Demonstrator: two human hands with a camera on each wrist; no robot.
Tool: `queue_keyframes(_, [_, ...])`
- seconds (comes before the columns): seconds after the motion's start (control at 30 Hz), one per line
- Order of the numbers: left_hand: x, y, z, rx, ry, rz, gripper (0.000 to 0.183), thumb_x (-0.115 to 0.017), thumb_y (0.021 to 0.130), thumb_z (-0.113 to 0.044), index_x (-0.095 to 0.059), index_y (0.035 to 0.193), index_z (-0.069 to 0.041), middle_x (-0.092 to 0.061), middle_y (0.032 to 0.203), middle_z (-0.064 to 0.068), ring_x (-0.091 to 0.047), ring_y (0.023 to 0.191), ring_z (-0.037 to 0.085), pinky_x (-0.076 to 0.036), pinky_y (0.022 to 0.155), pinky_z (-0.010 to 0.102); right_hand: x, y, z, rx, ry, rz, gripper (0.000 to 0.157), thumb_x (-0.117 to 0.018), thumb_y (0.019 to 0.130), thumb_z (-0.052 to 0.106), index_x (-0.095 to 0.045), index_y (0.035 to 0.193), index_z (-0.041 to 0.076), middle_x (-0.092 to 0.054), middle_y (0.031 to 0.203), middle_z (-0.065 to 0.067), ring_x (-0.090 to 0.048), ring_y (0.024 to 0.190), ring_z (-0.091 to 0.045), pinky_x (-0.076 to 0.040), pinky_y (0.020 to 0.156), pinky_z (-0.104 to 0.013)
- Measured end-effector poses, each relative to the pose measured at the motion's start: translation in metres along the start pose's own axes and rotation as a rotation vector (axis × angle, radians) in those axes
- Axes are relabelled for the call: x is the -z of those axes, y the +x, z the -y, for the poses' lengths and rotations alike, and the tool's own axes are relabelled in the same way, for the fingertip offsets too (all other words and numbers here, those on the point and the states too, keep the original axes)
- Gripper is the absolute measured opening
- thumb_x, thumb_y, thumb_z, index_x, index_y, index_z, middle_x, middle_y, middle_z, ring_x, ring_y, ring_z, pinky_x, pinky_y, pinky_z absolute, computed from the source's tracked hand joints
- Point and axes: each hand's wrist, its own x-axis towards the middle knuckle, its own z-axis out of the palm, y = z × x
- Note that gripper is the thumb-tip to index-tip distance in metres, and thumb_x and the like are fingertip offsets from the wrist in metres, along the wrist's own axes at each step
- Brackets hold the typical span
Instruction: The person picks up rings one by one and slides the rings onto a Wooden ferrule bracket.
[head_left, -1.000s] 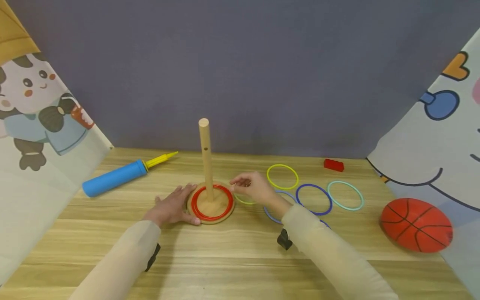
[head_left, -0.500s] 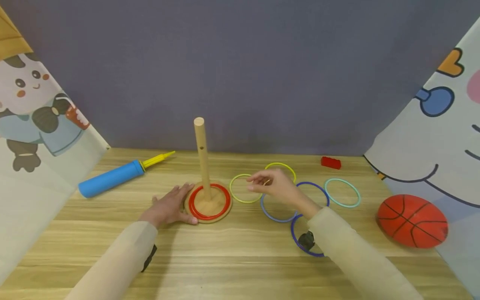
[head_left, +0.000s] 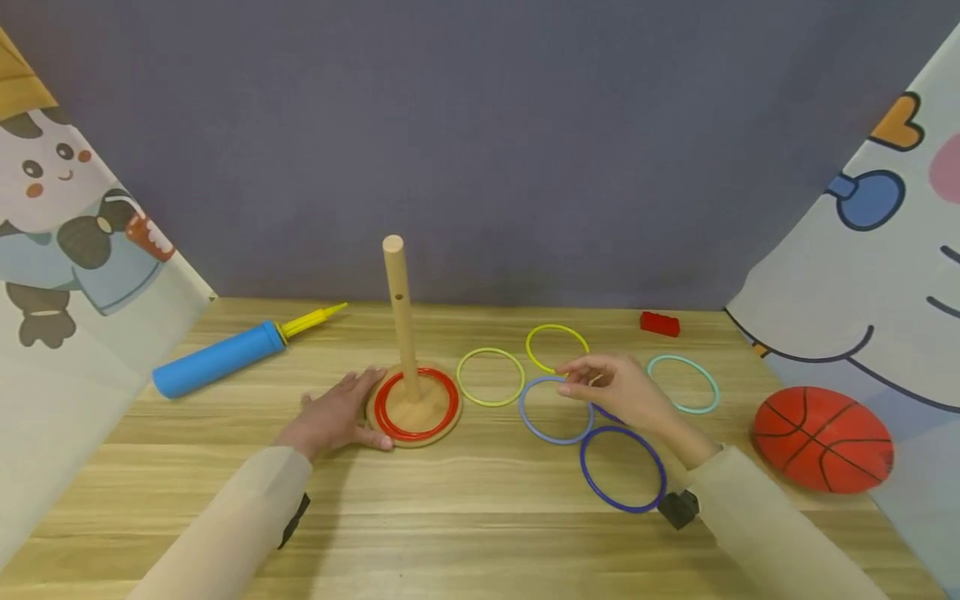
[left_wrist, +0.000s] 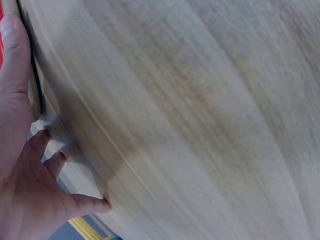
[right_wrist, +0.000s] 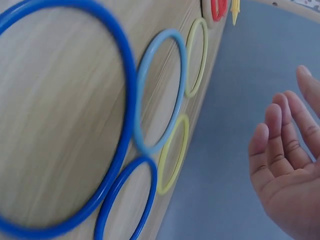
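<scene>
A round wooden base [head_left: 453,423] carries an upright wooden peg [head_left: 401,317], with red rings [head_left: 455,398] lying around its foot. My left hand [head_left: 333,417] rests at the base's left side, thumb straight along the front rim and the other fingers spread behind. In the left wrist view the fingertips [left_wrist: 59,156] touch the tabletop. My right hand [head_left: 618,392] hovers over the loose rings with fingers loosely bent, nothing in them. Below and left of it lie a light blue ring [head_left: 522,412], a yellow ring [head_left: 529,350] and a dark blue ring [head_left: 585,471]. Another dark blue ring is mostly hidden under the hand.
A yellow-green ring [head_left: 459,379] lies right of the base, a turquoise ring [head_left: 716,392] farther right. A blue hand pump [head_left: 225,358] is at the left. A red toy brick [head_left: 660,324] and a red basketball-patterned ball [head_left: 822,439] are at the right. A grey wall [head_left: 480,167] stands behind.
My right hand has moved right, away from the base and yellow-green ring, to above the blue rings. The left hand stays at the base. The view has shifted slightly.
</scene>
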Motion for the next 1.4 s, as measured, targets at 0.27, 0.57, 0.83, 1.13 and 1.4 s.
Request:
queue_keyframes(0.27, [0.000,-0.002,0.003,0.000,0.006,-0.010,0.121,-0.085,0.067,-0.062,-0.025,0.160,-0.014,-0.023,0.164,0.024,-0.023,0.147,0.052,-0.015,0.095,0.090,0.017,-0.023,-0.021,-0.003,-0.027,-0.028,0.024,-0.078,0.091,0.018,-0.076,0.112,0.007,-0.073,0.092,0.004,-0.066,0.086,-0.008,-0.057,0.075,-0.028])
queue_keyframes(0.57, [0.001,-0.004,0.002,0.006,0.016,-0.013,0.120,-0.084,0.066,-0.063,-0.027,0.160,-0.013,-0.024,0.164,0.025,-0.024,0.147,0.052,-0.016,0.095,0.090,0.028,-0.053,-0.047,-0.026,-0.065,-0.068,0.025,-0.078,0.090,0.011,-0.075,0.113,0.000,-0.074,0.091,0.003,-0.063,0.084,-0.002,-0.055,0.073,-0.024])
queue_keyframes(0.83, [0.000,-0.003,0.001,0.005,0.007,-0.013,0.121,-0.085,0.066,-0.061,-0.025,0.161,-0.014,-0.023,0.164,0.025,-0.024,0.147,0.052,-0.015,0.096,0.090,0.032,-0.072,-0.066,-0.131,-0.112,-0.043,0.026,-0.076,0.093,0.017,-0.075,0.113,0.001,-0.075,0.094,0.001,-0.065,0.085,-0.004,-0.056,0.074,-0.025])
queue_keyframes(1.13, [-0.002,-0.002,0.002,0.010,0.011,-0.013,0.121,-0.084,0.066,-0.063,-0.025,0.161,-0.015,-0.024,0.164,0.023,-0.024,0.147,0.051,-0.015,0.096,0.090,0.021,-0.080,-0.080,-0.173,-0.159,-0.086,0.020,-0.080,0.089,0.021,-0.078,0.105,0.009,-0.074,0.088,0.005,-0.067,0.081,-0.008,-0.056,0.073,-0.025])
queue_keyframes(1.4, [-0.002,0.001,0.001,0.014,0.015,-0.008,0.122,-0.084,0.066,-0.063,-0.025,0.161,-0.014,-0.023,0.165,0.023,-0.024,0.147,0.051,-0.016,0.097,0.089,0.017,-0.074,-0.087,-0.130,-0.262,-0.078,0.021,-0.083,0.086,0.026,-0.079,0.100,0.010,-0.072,0.084,0.010,-0.066,0.075,-0.006,-0.054,0.068,-0.024])
